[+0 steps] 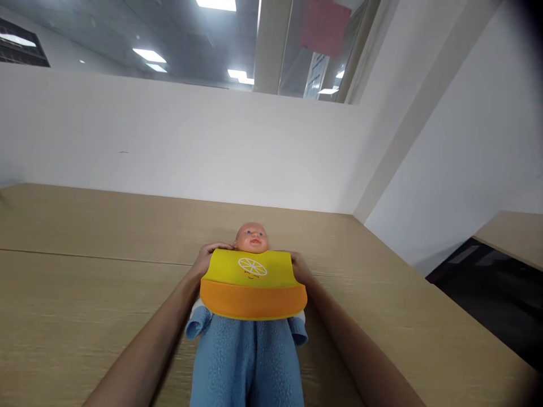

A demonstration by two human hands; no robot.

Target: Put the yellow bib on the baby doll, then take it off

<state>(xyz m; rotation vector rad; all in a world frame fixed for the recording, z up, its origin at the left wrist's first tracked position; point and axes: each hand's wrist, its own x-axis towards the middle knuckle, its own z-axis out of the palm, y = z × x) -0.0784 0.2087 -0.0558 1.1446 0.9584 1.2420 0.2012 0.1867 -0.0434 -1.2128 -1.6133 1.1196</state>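
Observation:
A baby doll (251, 237) lies on its back on the wooden table, dressed in a fleecy blue outfit (248, 362). Over its chest is a yellow bib (224, 268) with a white citrus slice print and an orange catch pocket (254, 301). My left hand (207, 257) is at the bib's upper left corner, its fingers curled in beside the doll's neck. At the opposite upper corner is my right hand (299, 267), gripping the bib's edge. The bib partly covers the fingers of both hands, and the neck straps are hidden.
The table (106, 294) has a seam running across it and meets a white wall (190, 147) at the back. Windows (190, 39) are above that wall. Off the table's right edge are a dark gap and another wooden surface (515, 234).

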